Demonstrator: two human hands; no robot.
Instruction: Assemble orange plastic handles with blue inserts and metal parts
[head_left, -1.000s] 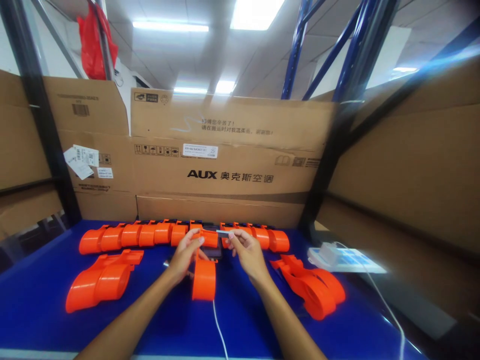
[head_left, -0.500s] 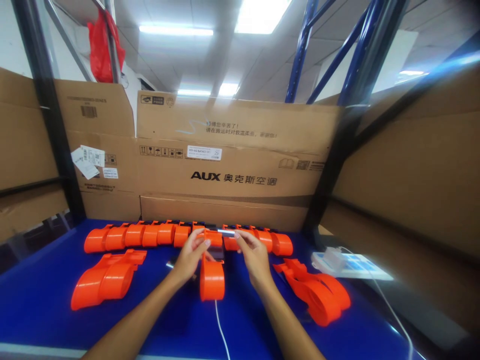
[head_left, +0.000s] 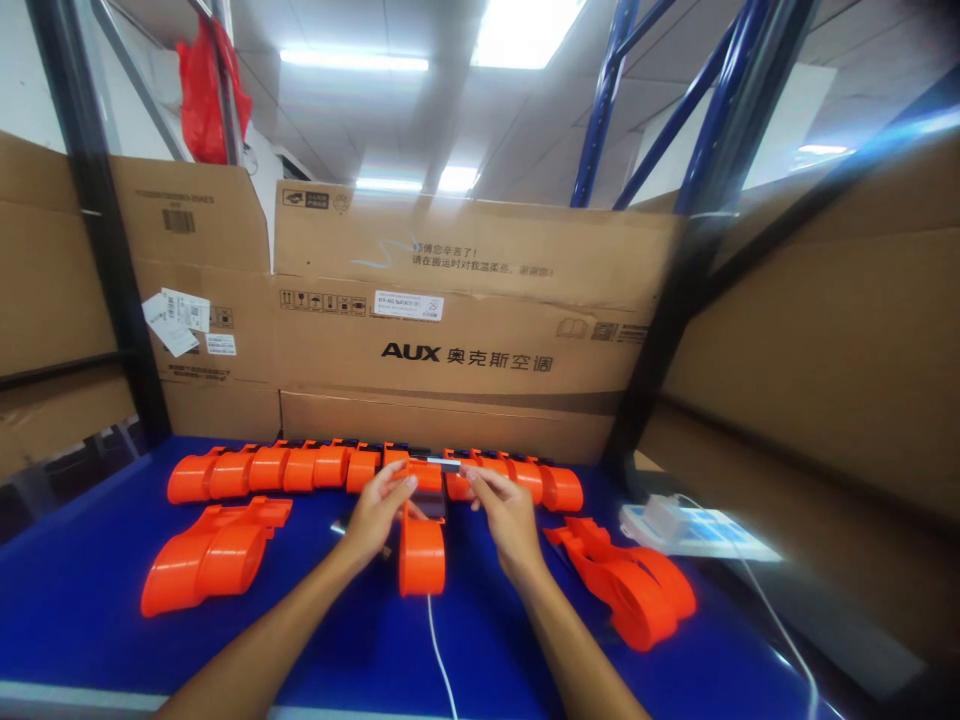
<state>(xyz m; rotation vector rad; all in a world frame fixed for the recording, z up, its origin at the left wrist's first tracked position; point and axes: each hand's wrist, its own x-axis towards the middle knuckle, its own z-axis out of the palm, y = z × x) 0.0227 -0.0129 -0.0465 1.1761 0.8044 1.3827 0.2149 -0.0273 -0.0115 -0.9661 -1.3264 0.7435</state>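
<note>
My left hand [head_left: 377, 515] pinches an orange curved plastic piece [head_left: 426, 477] near the middle of the blue table. From the right, my right hand [head_left: 508, 515] grips the end of a small dark strip [head_left: 444, 464] with a pale, toothed-looking edge. The strip lies along the top of the orange piece; whether it sits inside it I cannot tell. Just below stands another orange looped piece [head_left: 422, 557] beside a dark block [head_left: 430, 505], with a white cable [head_left: 441, 650] running toward me from under it.
A row of orange looped pieces [head_left: 268, 468] lines the back of the blue table [head_left: 337, 640]. More orange pieces lie at left [head_left: 199, 560] and right [head_left: 637, 590]. A white power strip [head_left: 705, 535] with a plug sits at right. Cardboard [head_left: 465, 400] and dark posts [head_left: 652, 370] enclose the table.
The dark strip has shifted slightly left over the orange piece, with my right hand following. My left hand keeps its hold almost in place.
</note>
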